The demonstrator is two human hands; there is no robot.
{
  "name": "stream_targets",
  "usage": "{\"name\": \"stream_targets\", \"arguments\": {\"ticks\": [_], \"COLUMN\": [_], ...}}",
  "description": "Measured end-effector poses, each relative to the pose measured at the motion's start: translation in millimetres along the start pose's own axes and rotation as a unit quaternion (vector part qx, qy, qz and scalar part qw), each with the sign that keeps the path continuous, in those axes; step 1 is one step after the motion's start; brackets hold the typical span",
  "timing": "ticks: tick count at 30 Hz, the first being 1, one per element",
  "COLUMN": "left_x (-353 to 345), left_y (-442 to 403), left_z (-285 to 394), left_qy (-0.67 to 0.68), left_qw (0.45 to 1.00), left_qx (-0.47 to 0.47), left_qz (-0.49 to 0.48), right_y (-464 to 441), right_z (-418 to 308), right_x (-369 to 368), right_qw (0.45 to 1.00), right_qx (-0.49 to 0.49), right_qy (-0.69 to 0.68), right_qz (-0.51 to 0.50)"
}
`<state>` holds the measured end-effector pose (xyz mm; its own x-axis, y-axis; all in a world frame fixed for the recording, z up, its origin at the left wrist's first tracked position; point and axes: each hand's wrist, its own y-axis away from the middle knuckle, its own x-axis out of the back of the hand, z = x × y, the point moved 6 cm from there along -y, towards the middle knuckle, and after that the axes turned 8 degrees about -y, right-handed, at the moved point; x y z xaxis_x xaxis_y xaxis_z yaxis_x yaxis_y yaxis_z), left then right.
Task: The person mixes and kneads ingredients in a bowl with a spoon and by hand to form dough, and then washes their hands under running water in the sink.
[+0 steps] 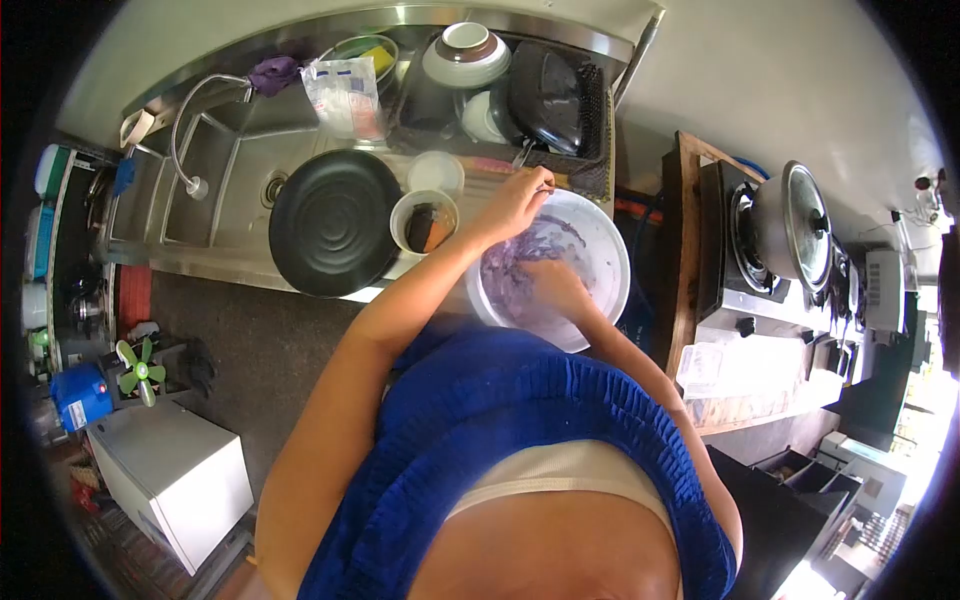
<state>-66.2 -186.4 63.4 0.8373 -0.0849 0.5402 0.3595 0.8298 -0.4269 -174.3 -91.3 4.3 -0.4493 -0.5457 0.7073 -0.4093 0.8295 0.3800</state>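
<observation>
A large white bowl (608, 262) with a purplish mixture (510, 270) inside stands at the counter's edge in front of me. My left hand (515, 205) is closed at the bowl's far rim, fingertips pinched together; what it holds, if anything, is too small to name. Down inside the bowl is my right hand (545, 285), blurred and partly sunk in the mixture, its fingers hidden. Left of the bowl stand a small cup (398, 225) with something dark and orange in it and a round white lid or dish (435, 173). A black round pan (335, 222) lies beside them.
The steel sink (215, 180) and its curved faucet (180, 135) are at the left. Behind are a plastic bag (342, 95) and a dark dish rack (600, 150) holding bowls. To the right, a lidded pot (800, 225) sits on a stove (725, 240).
</observation>
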Motion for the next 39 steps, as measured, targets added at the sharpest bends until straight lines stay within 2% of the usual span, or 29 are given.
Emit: {"name": "stream_targets", "arguments": {"ticks": [1,4,6,8,10,11,12,13,14,16,17,20,21,23,26,30,32,34,36,38,39], "left_x": [0.5,2.6,5.7,7.2,3.8,3.1,2.3,2.8,2.5,1.3,-0.5,-4.9,-5.0,-2.8,-5.0,-5.5,-5.0,-7.8,-11.9,-13.6,-12.1], "left_y": [-1.6,-1.7,-5.3,-8.5,-10.9,-11.3,-12.2,-12.9,-12.4,-13.0,-12.8,-14.5,-14.7,-16.4,-16.7,-18.4,-20.4,-21.3,-22.0,-22.3,-23.3], "left_z": [-1.9,-6.9,-7.2,-1.9,-5.0,-3.8,-4.2,-4.5,-5.3,-6.7,-7.7,-13.0,-12.4,-11.5,-16.6,-14.6,-11.3,-9.1,-14.5,-15.7,-14.3], "left_qy": [0.010,0.009,0.011,0.017,0.063,0.063,0.060,0.058,0.057,0.052,0.054,0.076,0.070,0.064,0.081,0.032,0.025,0.036,0.045,0.055,0.053], "left_qw": [1.000,1.000,1.000,0.999,0.990,0.990,0.992,0.994,0.994,0.995,0.995,0.993,0.995,0.996,0.990,0.994,0.994,0.986,0.986,0.986,0.986], "left_qx": [0.002,0.007,0.015,0.024,0.099,0.098,0.086,0.073,0.073,0.067,0.067,0.072,0.066,0.060,0.100,0.075,0.076,0.102,0.105,0.109,0.103], "left_qz": [0.002,-0.003,-0.009,-0.019,-0.072,-0.073,-0.064,-0.055,-0.056,-0.051,-0.053,-0.046,-0.041,-0.033,-0.064,-0.079,-0.080,-0.126,-0.120,-0.115,-0.121], "right_y": [0.6,1.1,-4.5,-11.7,-25.1,-31.4,-33.9,-33.2,-39.6,-50.9,-52.7,-59.3,-52.5,-26.3,-11.6,-30.2,-44.0,-41.5,-45.7,-44.9,-34.1], "right_z": [1.1,18.4,36.9,47.9,57.3,56.4,52.4,56.2,56.4,51.5,53.3,15.5,-2.2,-31.0,-37.3,1.0,16.8,-14.8,-34.0,-44.2,-53.4], "right_x": [1.0,-2.4,13.0,33.5,54.8,64.4,75.3,78.4,81.0,87.1,84.3,69.2,63.3,64.2,59.9,83.4,93.1,106.5,98.5,71.2,64.4], "right_qw": [1.000,0.996,0.983,0.986,0.985,0.985,0.994,0.977,0.977,0.990,0.990,0.971,0.971,0.990,0.990,0.975,0.968,0.970,0.972,0.967,0.967], "right_qx": [0.000,0.022,0.118,0.105,0.126,0.126,-0.012,-0.150,-0.150,-0.076,-0.078,0.176,0.176,0.011,-0.021,0.002,0.064,0.052,0.040,0.102,0.102], "right_qy": [0.002,0.054,-0.124,-0.123,-0.111,-0.113,-0.102,-0.088,-0.089,-0.035,-0.037,0.113,0.114,0.141,0.137,0.206,0.216,0.208,0.199,0.184,0.185], "right_qz": [0.003,-0.071,-0.067,-0.033,0.034,0.035,-0.043,-0.121,-0.121,-0.116,-0.116,-0.117,-0.116,-0.023,-0.026,-0.083,-0.112,-0.117,-0.121,-0.145,-0.144]}}
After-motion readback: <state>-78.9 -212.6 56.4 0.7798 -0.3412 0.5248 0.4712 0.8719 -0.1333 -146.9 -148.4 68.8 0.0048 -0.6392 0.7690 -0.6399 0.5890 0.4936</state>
